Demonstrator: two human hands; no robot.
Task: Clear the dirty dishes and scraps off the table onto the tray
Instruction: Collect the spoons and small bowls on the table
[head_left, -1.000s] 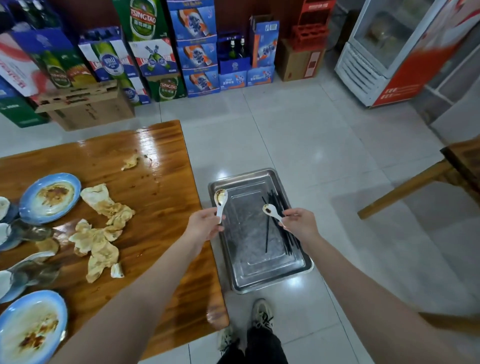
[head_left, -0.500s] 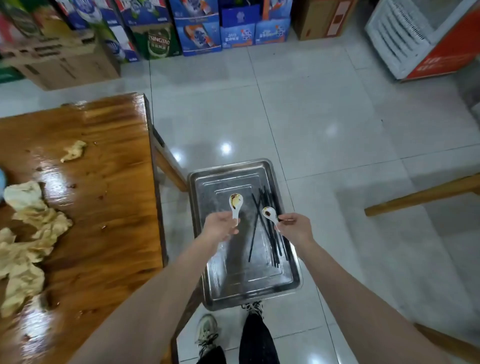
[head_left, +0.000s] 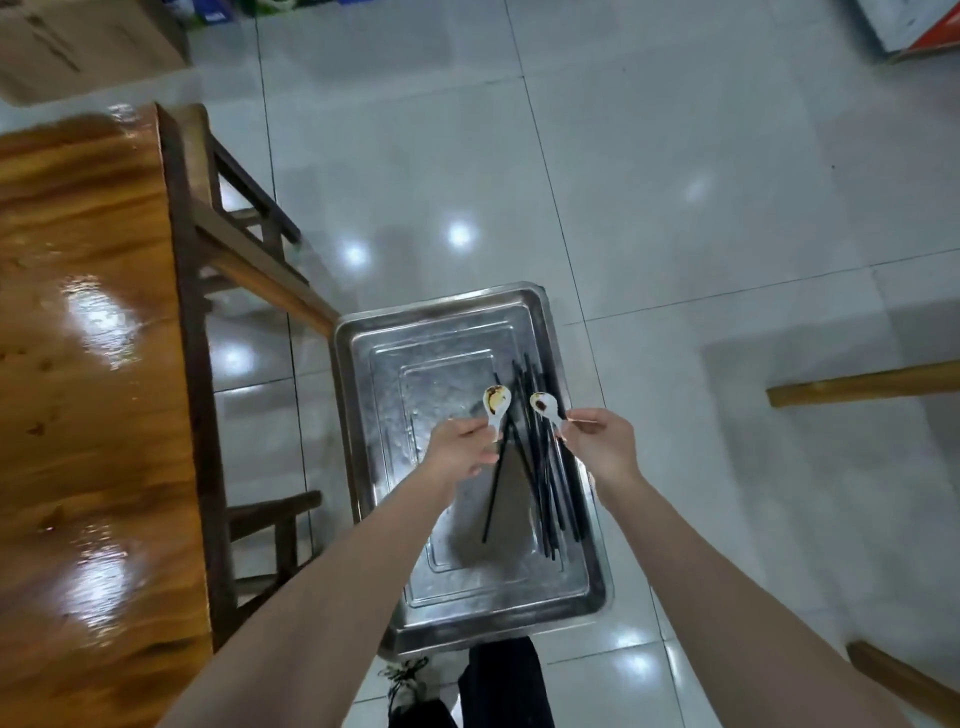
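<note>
Thin black chopsticks (head_left: 545, 493) lay already in the rectangular steel tray (head_left: 441, 374). Above this tray the left hand (head_left: 460, 449) pinched a dirty white ceramic spoon (head_left: 496, 405), the right hand (head_left: 602, 441) a second dirty spoon (head_left: 545, 408); both not yet dropped.

— Seen from the head camera: what is the person wearing?
— The left forearm (head_left: 332, 592) and right forearm (head_left: 727, 597) are bare from the frame's lower edge to the wrists. The left hand (head_left: 460, 449) and right hand (head_left: 602, 441) are bare too.
— And at bottom centre?
— Black trousers (head_left: 498, 686), beside a lace-up sneaker (head_left: 410, 678) with dark laces, its colour lost in blur.
</note>
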